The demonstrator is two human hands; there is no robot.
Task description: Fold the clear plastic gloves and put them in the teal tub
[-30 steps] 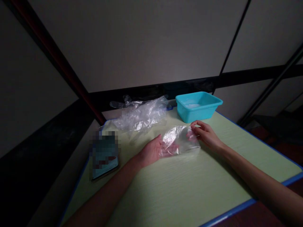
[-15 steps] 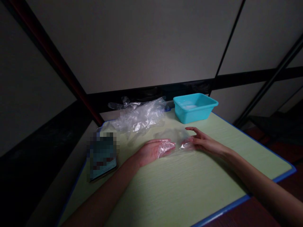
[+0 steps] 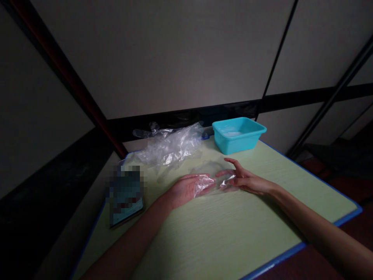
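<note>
A thin clear plastic glove [image 3: 205, 166], partly see-through, spans the space between my two hands low over the table. My left hand [image 3: 186, 188] is turned palm up, and shiny film wraps over its fingers as it holds the glove's left side. From the right, my right hand [image 3: 247, 179] holds the other side, its thumb and some fingers at the film and one finger lifted off it. Several fingertips show blurred through the plastic. Behind my hands lies a crumpled pile of clear plastic gloves [image 3: 171, 146], with finger shapes sticking out at its left.
A turquoise plastic basin [image 3: 237, 143] with something whitish inside stands at the table's back right. On the left rests a phone [image 3: 127, 214], its screen blurred out. The pale green table [image 3: 204, 237] has a blue edge and meets a panelled wall [image 3: 175, 58].
My right hand has shifted slightly left along the glove, and its fingers have spread, one lifting higher. My left hand has hardly moved. The view has tilted a little.
</note>
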